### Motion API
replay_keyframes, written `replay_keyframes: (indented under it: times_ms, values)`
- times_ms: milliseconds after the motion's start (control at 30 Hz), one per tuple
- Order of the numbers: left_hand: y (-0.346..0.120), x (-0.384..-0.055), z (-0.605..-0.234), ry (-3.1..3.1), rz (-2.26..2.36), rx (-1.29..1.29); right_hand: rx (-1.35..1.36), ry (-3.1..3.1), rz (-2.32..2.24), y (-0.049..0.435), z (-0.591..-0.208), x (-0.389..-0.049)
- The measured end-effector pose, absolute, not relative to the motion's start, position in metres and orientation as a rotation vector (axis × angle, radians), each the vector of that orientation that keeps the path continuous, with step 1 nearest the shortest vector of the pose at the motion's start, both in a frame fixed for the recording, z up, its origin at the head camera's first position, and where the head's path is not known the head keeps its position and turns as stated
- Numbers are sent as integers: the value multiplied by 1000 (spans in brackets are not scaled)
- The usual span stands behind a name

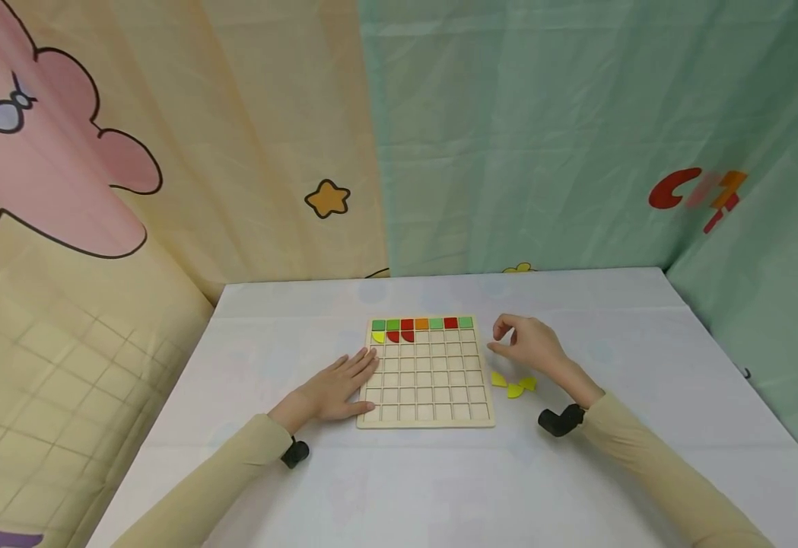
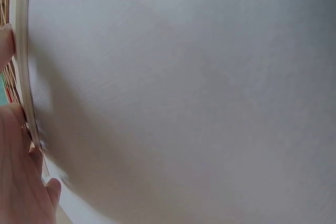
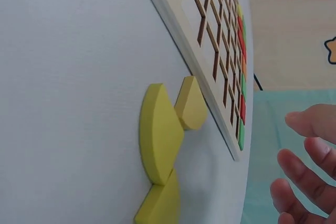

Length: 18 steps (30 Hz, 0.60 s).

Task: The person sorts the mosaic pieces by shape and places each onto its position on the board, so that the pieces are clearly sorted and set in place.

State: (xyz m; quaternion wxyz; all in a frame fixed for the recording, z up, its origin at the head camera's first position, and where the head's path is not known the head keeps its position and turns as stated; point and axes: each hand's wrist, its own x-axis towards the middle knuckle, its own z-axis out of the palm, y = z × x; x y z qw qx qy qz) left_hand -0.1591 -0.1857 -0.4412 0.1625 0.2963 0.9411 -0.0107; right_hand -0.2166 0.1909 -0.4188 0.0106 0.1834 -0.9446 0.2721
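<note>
A wooden grid board (image 1: 424,425) lies on the table. Its top row is filled with green, red and orange square pieces. In the second row, from the left, sit a yellow quarter-circle (image 1: 378,336) and two red pieces (image 1: 400,336). My left hand (image 1: 335,388) rests at the board's left edge, fingers spread, fingertips over the rim. Right of the board my right hand (image 1: 529,346) hovers with bent fingers; thumb and index stand apart with nothing between them. Below that hand lie three yellow quarter-circle pieces (image 3: 160,135), close to the board's right edge.
A white cloth covers the table (image 1: 433,487). Behind it hangs a patterned curtain (image 1: 508,152), and more fabric closes off the left and right sides. Each wrist carries a small black camera, such as the right one (image 1: 561,420).
</note>
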Motion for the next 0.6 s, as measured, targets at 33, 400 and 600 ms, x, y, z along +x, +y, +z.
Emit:
replay_keyframes:
  times_ms: [33, 400, 600]
  values:
    - [-186, -159, -442, 2687, -31, 843, 575, -2949, 846, 192, -420, -216]
    - [-187, -159, -446, 2683, -33, 854, 614, -3007, 844, 204, -430, -201]
    - [-187, -160, -445, 2701, -32, 862, 736, -3063, 841, 207, -431, -198]
